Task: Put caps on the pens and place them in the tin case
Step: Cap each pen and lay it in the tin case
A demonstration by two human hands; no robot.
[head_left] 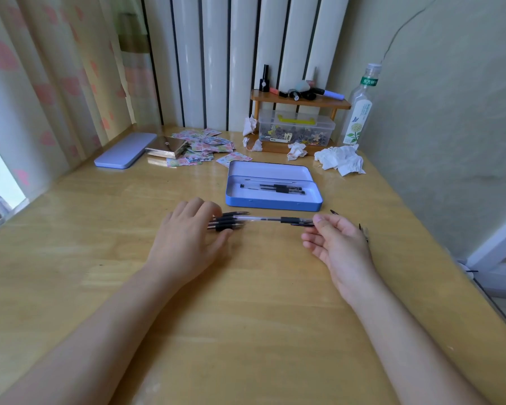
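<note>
An open blue tin case (272, 203) lies on the wooden desk with a few capped pens (275, 188) inside it. Just in front of it, my left hand (187, 241) rests over a bundle of uncapped black pens (228, 222) whose tips point right. One clear pen (263, 219) stretches from that bundle to my right hand (338, 244), whose fingertips pinch its black grip end. Loose black caps (362, 229) lie on the desk behind my right hand, partly hidden by it.
A closed lilac tin (126, 153) lies at the back left beside a silver box (167, 147) and scattered stickers. Crumpled tissues (341, 160), a small wooden shelf over a clear box (297, 128) and a bottle (360, 109) stand at the back right.
</note>
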